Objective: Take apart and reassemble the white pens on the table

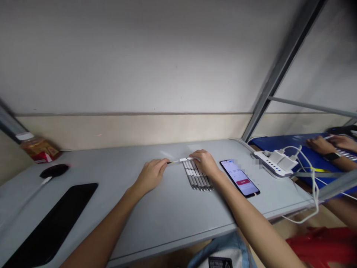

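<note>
My left hand [151,174] is closed in a pinch on the dark end of a thin pen refill [174,162]. The refill's other end meets a white pen barrel [184,159]; I cannot tell how far it sits inside. My right hand [205,162] grips that barrel with its fingertips, which partly cover it. Just below, several silver-and-white pens [197,181] lie side by side on the grey table [156,219]. The right hand and forearm hide part of this row.
Right of the pens lies a lit phone [240,178]; beyond it is a white power strip [273,163] with cables. To the left are a black flat slab [52,225], a dark oval object [54,171] and a bottle [39,148]. Another person's hands [322,145] work at a blue table.
</note>
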Tool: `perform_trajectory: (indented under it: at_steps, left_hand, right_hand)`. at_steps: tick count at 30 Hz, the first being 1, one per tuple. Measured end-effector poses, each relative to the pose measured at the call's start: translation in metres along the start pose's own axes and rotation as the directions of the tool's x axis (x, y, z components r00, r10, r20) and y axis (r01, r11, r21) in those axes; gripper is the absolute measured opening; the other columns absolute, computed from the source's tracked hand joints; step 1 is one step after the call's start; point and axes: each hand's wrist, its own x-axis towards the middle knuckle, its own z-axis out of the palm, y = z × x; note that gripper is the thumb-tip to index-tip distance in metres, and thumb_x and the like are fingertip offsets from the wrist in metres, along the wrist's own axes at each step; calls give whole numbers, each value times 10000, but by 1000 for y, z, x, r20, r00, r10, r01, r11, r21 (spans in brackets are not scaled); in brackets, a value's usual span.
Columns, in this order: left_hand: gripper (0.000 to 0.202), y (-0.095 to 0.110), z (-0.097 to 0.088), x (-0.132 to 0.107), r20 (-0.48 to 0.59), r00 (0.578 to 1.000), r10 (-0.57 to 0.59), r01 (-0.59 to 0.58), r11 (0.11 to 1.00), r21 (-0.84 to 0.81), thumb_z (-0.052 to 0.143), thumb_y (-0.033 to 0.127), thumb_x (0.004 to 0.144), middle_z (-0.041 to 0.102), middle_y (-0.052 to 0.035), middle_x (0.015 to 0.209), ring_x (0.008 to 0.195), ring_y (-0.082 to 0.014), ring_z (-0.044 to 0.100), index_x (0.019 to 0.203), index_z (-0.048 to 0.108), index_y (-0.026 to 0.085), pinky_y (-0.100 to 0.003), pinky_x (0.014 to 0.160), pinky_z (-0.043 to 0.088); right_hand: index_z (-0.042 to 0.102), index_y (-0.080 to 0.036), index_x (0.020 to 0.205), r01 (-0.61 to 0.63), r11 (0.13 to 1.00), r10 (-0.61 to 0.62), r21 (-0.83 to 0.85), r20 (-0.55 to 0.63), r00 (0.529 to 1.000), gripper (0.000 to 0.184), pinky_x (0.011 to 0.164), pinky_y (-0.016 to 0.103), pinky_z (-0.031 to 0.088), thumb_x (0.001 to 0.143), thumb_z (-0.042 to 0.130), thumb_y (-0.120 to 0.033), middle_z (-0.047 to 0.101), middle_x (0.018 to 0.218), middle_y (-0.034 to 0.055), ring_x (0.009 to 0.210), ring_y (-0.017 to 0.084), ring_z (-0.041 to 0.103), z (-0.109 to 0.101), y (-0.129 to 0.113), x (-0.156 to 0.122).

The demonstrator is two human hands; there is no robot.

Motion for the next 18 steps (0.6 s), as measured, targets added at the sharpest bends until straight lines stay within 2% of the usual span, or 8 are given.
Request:
perform_trajectory:
  at_steps: [6, 12, 15, 18]
  left_hand:
    - [293, 0, -1, 0, -14, 1000, -4, 4, 1000, -8, 333, 312, 956, 680, -32, 1029, 961, -201, 615, 1099, 583, 255, -331, 865, 432]
    - [282, 4, 3, 0, 3, 1000, -16, 16, 999, -33, 308, 325, 966, 665, -33, 965, 892, -200, 605, 1069, 555, 237, -339, 821, 420]
    - [287, 5, 6, 0, -1, 1000, -28, 27, 999, -35, 304, 341, 968, 650, -36, 904, 836, -197, 589, 977, 559, 210, -342, 788, 407]
    - [308, 4, 9, -1, 8, 1000, 10, -9, 1000, -27, 288, 331, 975, 633, -35, 890, 835, -190, 567, 920, 560, 199, -339, 786, 391]
  right_hand:
    - [713, -187, 1039, 92, 994, -89, 61, -55, 995, 250, 833, 308, 427, 866, 545, -120, 690, 1006, 85, 920, 203, 590, 2, 6, 0]
    - [697, -213, 1083, 183, 967, -172, 180, -75, 982, 253, 817, 317, 433, 875, 566, -152, 676, 980, 75, 893, 195, 569, 11, -7, -1]
    - [691, -220, 1100, 199, 951, -185, 238, -81, 979, 260, 816, 323, 431, 883, 560, -163, 673, 970, 77, 891, 195, 559, 13, -15, -1]
    - [702, -220, 1074, 162, 927, -143, 337, -81, 986, 229, 822, 327, 422, 876, 587, -217, 688, 984, 77, 897, 195, 563, 12, -20, -2]
